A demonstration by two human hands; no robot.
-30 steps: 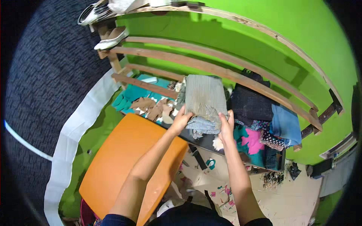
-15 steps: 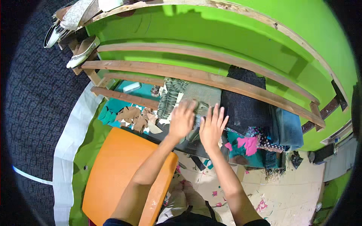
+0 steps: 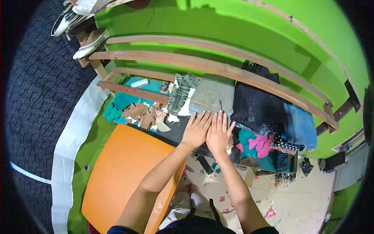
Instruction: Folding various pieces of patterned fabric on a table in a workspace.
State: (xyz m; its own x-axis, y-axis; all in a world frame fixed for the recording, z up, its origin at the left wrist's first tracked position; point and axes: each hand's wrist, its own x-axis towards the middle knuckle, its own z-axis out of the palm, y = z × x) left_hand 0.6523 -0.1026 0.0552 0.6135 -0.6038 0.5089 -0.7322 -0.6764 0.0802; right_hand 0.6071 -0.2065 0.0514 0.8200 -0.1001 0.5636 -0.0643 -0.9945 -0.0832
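A folded grey-green ribbed cloth (image 3: pixel 212 91) lies on the low surface below the wooden slats. At its near edge my left hand (image 3: pixel 196 132) lies flat with the fingers stretched out. My right hand (image 3: pixel 218 134) is close beside it, also flat, its fingertips on the same edge. Neither hand grasps anything. Left of the cloth is a ruffled dark-green striped fabric (image 3: pixel 178 97). A black cloth (image 3: pixel 257 105) sits directly to the right, partly behind a slat. Part of the grey-green cloth's near side is hidden under my fingers.
Wooden slats (image 3: pixel 163 56) cross above the fabrics. Brown scraps (image 3: pixel 142 114) lie left, pink scraps (image 3: pixel 261 145) and folded blue denim (image 3: pixel 300 126) right. An orange chair (image 3: pixel 128 163) stands near left. A shoe (image 3: pixel 91 43) rests on the rack's left end; scraps litter the tiled floor (image 3: pixel 249 202).
My hands have come together side by side at the cloth's near edge; the left moved right and down. The grey-green cloth now lies flatter and shows more of its surface. The view has shifted slightly.
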